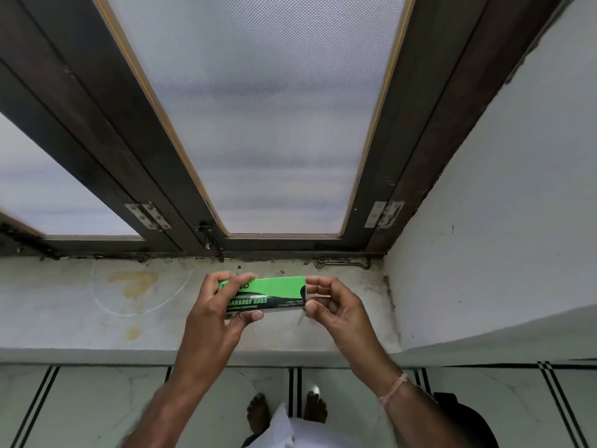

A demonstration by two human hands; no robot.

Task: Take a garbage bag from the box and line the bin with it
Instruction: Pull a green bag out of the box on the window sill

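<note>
A green and black box of garbage bags is held level above a stained stone sill. My left hand grips the box's left half, fingers over its top and thumb under its front. My right hand is at the box's right end, thumb and fingers pinching at the end flap. No bag shows outside the box. A dark rounded thing at the bottom right, partly behind my right forearm, may be the bin; I cannot tell.
The sill runs below a dark wooden window frame with frosted panes. A white wall closes the right side. Below lie a tiled floor and my bare feet.
</note>
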